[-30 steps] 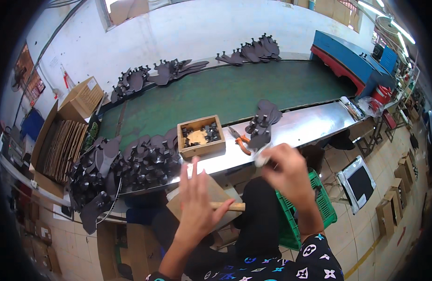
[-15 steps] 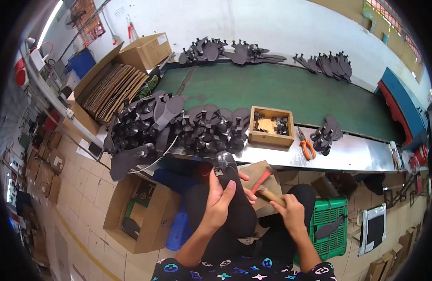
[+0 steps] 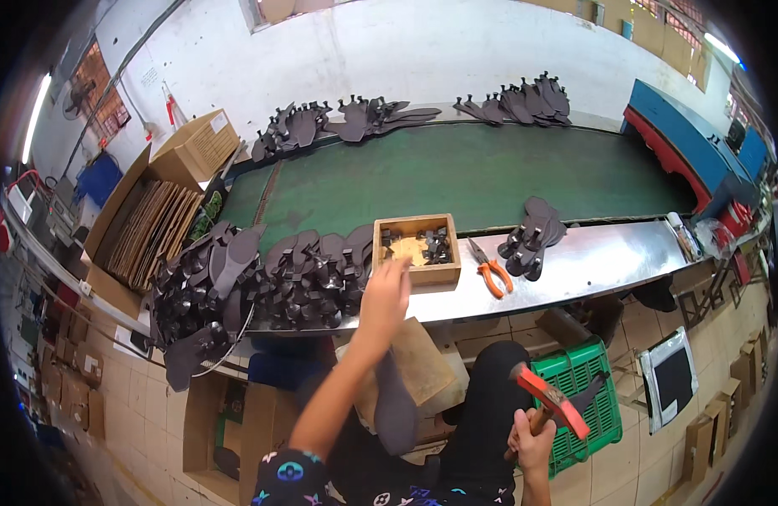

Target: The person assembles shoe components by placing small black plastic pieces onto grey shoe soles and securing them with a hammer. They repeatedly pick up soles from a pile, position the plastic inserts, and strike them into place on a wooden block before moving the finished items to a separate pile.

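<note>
My left hand (image 3: 387, 293) reaches up to the front edge of a small wooden box (image 3: 431, 275) on the bench. Its fingers look stretched out, though their tips are partly hidden. Small dark pieces (image 3: 439, 244) lie inside that box. In my right hand (image 3: 531, 438), at the lower right, is a hammer (image 3: 553, 399) with a red head, gripped by its handle. A dark shoe sole (image 3: 395, 413) rests at my lap, its far end hidden behind my left forearm. Beyond it sits a tan block (image 3: 423, 363).
Heaps of dark heeled soles (image 3: 309, 270) cover the bench's left. Orange-handled pliers (image 3: 490, 268) and a few soles (image 3: 536, 236) lie right of the box. Behind runs a green belt (image 3: 456, 173). A green crate (image 3: 587, 422) stands right, a cardboard box (image 3: 262, 434) left.
My left hand has let go of the heeled sole and moved up to the wooden box. The hammer has swung to the right, away from the block. My view has turned rightward.
</note>
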Available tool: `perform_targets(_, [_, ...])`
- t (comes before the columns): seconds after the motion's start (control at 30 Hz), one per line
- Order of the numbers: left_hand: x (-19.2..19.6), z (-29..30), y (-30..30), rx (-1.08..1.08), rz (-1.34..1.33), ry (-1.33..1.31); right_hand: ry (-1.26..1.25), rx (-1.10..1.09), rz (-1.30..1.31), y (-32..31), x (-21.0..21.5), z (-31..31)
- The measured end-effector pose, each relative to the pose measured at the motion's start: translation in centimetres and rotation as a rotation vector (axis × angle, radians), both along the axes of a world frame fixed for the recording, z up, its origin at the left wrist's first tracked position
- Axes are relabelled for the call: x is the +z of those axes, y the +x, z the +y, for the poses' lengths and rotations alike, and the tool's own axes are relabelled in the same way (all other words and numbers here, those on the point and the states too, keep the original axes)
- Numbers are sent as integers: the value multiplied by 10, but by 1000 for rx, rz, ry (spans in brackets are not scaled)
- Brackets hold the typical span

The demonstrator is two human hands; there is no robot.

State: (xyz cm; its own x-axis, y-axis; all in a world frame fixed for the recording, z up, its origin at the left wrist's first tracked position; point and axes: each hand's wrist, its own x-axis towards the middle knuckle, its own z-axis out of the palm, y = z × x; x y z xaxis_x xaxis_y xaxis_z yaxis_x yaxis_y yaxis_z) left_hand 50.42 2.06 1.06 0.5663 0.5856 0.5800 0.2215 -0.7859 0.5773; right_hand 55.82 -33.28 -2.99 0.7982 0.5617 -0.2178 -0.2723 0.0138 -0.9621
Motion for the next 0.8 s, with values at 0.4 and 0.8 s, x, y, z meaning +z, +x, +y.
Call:
perform_targets(0.4, [-60, 121, 115, -124, 456, -373, -11, 21, -29, 21, -5, 23])
perform_targets(0.8, [-59, 120, 78, -179, 312, -181, 31, 47, -109, 10, 3, 46])
